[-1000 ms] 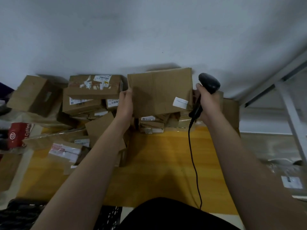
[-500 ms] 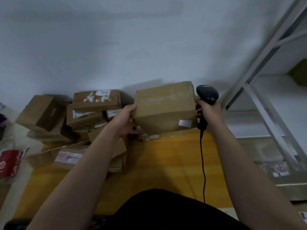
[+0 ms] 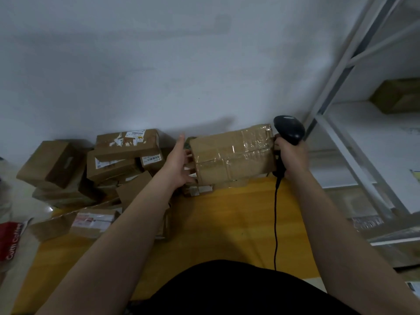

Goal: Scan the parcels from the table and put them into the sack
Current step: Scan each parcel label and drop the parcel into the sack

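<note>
A brown cardboard parcel (image 3: 231, 158) with clear tape across it is held up above the back of the yellow table (image 3: 227, 226). My left hand (image 3: 179, 164) presses flat against its left end with the fingers straight. My right hand (image 3: 292, 159) grips a black corded barcode scanner (image 3: 288, 130) and touches the parcel's right end. The taped side faces me and no label shows on it. No sack is in view.
A heap of several brown parcels (image 3: 122, 153) with white labels covers the table's left and back. A red coffee bag (image 3: 10, 239) lies at the far left. White metal shelving (image 3: 354, 133) with a box (image 3: 397, 96) stands to the right. The scanner cable (image 3: 275, 223) hangs down over the table.
The parcel has been turned between my hands: the face with the small white label is gone from sight and the taped side now faces me. The view has swung right, toward the shelving.
</note>
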